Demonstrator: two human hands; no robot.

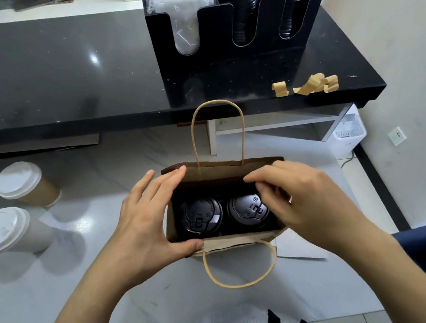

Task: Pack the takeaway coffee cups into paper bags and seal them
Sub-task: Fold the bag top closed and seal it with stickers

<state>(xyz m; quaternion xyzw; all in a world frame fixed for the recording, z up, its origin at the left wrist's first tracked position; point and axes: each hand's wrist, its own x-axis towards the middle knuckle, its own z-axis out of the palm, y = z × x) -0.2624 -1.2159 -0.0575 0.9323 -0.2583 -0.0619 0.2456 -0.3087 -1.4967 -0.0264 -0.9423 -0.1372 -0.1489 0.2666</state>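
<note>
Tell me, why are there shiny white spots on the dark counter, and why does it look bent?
Head view: the spots on the counter are lamp glare; the wide lens bends its edge; the right hand is slightly motion-blurred over the paper bag.

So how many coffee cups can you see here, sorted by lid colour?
Black-lidded cups, inside the paper bag: 2, the left one and the right one.
White-lidded cups, on the white counter: 2, the brown cup and the white cup.
Total: 4 cups.
</note>
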